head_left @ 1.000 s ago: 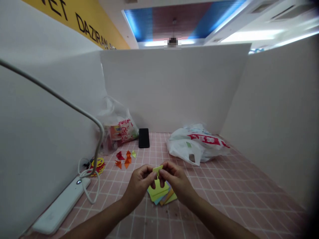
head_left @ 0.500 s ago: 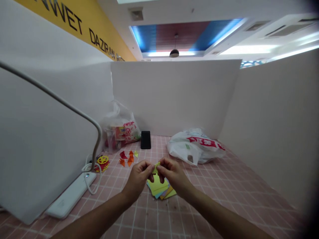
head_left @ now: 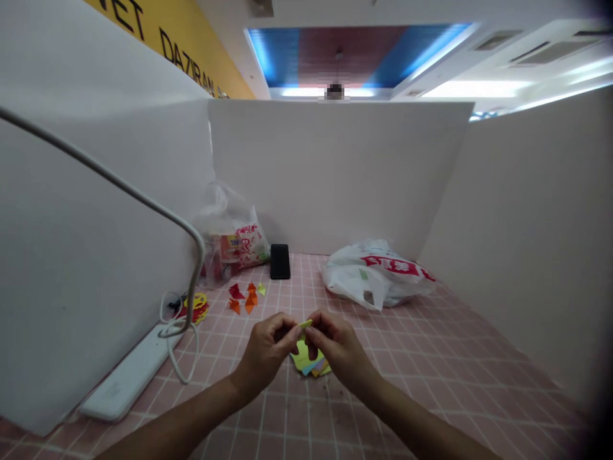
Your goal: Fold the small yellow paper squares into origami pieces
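Two bare forearms (head_left: 186, 415) slant inward from the lower corners, wrists bent slightly toward each other. The left hand (head_left: 268, 345) and right hand (head_left: 341, 345), fingers curled, nearly meet at the centre, pinching a small yellow paper (head_left: 305, 324) between thumbs and fingertips. Beneath it, coloured sheets (head_left: 302, 361) lie fanned on a pink-tiled table (head_left: 431, 364).

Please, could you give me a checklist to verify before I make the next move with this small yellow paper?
1. Left hand has a grip on the yellow paper: ok, fingertips pinch it.
2. Right hand has a grip too: ok.
3. Paper's edges aligned: cannot tell, fingers cover much of it.
4. Paper stack squared up: not ok, the sheets are fanned out.
5. Folded paper pieces apart from both hands: ok.
6. Smartphone apart from both hands: ok.
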Motion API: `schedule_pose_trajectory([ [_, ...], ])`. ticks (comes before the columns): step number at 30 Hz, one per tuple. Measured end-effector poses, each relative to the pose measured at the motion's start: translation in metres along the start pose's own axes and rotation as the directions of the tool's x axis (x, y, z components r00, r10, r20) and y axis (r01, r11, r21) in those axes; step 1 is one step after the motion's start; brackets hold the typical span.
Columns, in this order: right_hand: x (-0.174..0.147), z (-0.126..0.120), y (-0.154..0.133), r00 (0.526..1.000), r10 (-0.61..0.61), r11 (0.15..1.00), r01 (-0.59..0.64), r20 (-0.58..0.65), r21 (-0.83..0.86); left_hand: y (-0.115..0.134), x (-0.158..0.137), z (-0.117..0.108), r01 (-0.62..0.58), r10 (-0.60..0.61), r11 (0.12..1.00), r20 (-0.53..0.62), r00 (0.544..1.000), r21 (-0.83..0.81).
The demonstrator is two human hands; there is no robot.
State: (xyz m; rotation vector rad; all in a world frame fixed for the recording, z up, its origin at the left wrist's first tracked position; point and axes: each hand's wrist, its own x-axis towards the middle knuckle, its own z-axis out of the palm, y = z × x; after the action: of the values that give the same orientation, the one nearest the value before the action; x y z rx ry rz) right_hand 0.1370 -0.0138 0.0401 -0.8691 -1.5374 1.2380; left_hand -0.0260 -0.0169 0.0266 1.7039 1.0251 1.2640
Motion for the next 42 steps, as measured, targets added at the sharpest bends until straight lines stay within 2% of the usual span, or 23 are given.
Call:
schedule_pose_trajectory([
  [2,-0.003,-0.001,0.005,0.999,0.033,0.997,-0.033,0.002,0.066,-0.006,-0.003,-0.003,-0.128,0.132,0.973,-0.006,0.991,0.194],
  [3,-0.004,-0.001,0.008,0.998,0.057,0.992,-0.056,-0.008,0.115,-0.009,-0.004,-0.005,-0.223,0.232,0.923,0.007,0.973,0.314],
  [5,-0.007,-0.001,0.014,0.993,0.114,0.972,-0.107,-0.021,0.211,-0.015,-0.007,-0.009,-0.421,0.431,0.750,0.106,0.896,0.511],
  [7,-0.010,0.000,0.019,0.983,0.182,0.945,-0.182,0.027,0.272,-0.021,-0.011,-0.014,-0.589,0.552,0.554,0.271,0.789,0.588],
  [9,-0.012,0.002,0.024,0.966,0.238,0.916,-0.258,0.099,0.307,-0.026,-0.013,-0.017,-0.686,0.604,0.402,0.388,0.696,0.606],
  [10,-0.013,0.002,0.026,0.957,0.262,0.900,-0.288,0.121,0.326,-0.029,-0.014,-0.017,-0.707,0.605,0.360,0.425,0.674,0.609],
  [11,-0.014,0.002,0.028,0.952,0.284,0.887,-0.307,0.117,0.346,-0.030,-0.015,-0.017,-0.717,0.598,0.339,0.449,0.664,0.610],
  [13,-0.014,0.001,0.030,0.945,0.316,0.872,-0.324,0.085,0.368,-0.032,-0.015,-0.016,-0.708,0.573,0.353,0.457,0.681,0.612],
  [15,-0.014,-0.002,0.031,0.944,0.328,0.886,-0.324,0.046,0.333,-0.032,-0.014,-0.014,-0.656,0.549,0.446,0.392,0.738,0.609],
  [17,-0.014,-0.006,0.031,0.950,0.312,0.919,-0.303,0.005,0.251,-0.031,-0.010,-0.013,-0.521,0.477,0.635,0.241,0.845,0.570],
  [19,-0.014,-0.010,0.031,0.958,0.285,0.948,-0.280,-0.010,0.152,-0.030,-0.006,-0.012,-0.275,0.274,0.856,0.067,0.959,0.437],
  [20,-0.014,-0.011,0.031,0.962,0.271,0.957,-0.269,-0.008,0.107,-0.029,-0.004,-0.011,-0.138,0.133,0.931,0.039,0.990,0.337],
  [21,-0.014,-0.012,0.032,0.966,0.259,0.964,-0.259,0.002,0.062,-0.028,-0.002,-0.010,-0.017,0.008,0.974,0.041,0.999,0.228],
  [22,-0.014,-0.013,0.032,0.969,0.247,0.969,-0.248,0.013,0.019,-0.027,-0.001,-0.010,0.088,-0.101,0.989,0.101,0.990,0.123],
  [24,-0.013,-0.014,0.034,0.972,0.232,0.972,-0.230,0.035,-0.055,-0.026,0.000,-0.007,0.295,-0.270,0.954,0.273,0.923,-0.053],
  [25,-0.013,-0.014,0.035,0.972,0.231,0.971,-0.228,0.046,-0.076,-0.026,0.000,-0.005,0.374,-0.324,0.921,0.314,0.892,-0.111],
  [27,-0.012,-0.014,0.038,0.966,0.251,0.966,-0.246,0.063,-0.074,-0.025,-0.001,-0.002,0.460,-0.390,0.871,0.325,0.861,-0.175],
  [36,-0.009,-0.016,0.051,0.934,0.345,0.907,-0.358,0.098,0.223,-0.026,-0.006,0.005,0.518,-0.480,0.806,0.196,0.855,-0.285],
  [39,-0.010,-0.014,0.055,0.921,0.372,0.876,-0.390,0.117,0.282,-0.028,-0.007,0.007,0.505,-0.488,0.809,0.134,0.862,-0.299],
  [42,-0.012,-0.011,0.057,0.907,0.402,0.853,-0.421,0.124,0.310,-0.029,-0.009,0.009,0.509,-0.494,0.799,0.131,0.859,-0.322],
])
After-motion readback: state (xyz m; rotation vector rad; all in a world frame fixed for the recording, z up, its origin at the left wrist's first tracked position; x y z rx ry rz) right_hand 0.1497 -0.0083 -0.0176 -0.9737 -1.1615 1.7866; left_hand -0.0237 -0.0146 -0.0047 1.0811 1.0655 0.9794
